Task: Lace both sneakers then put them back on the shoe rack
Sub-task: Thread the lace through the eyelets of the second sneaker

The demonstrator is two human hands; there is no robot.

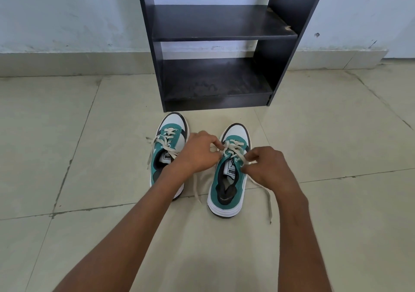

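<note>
Two green and white sneakers stand side by side on the tiled floor, toes toward the rack. The left sneaker point(167, 139) has loose cream laces hanging off its left side. Both my hands work over the right sneaker point(229, 179). My left hand point(197, 152) pinches its cream lace point(233, 149) at the left eyelets. My right hand point(267, 168) pinches the same lace at the right eyelets. Loose lace ends trail on the floor on both sides of this shoe. My left forearm covers part of the left sneaker's heel.
A dark shoe rack point(215, 44) with two bare shelves stands against the pale wall just beyond the sneakers. Its lower shelf point(215, 82) is dusty. Beige floor tiles point(67, 145) spread out on both sides.
</note>
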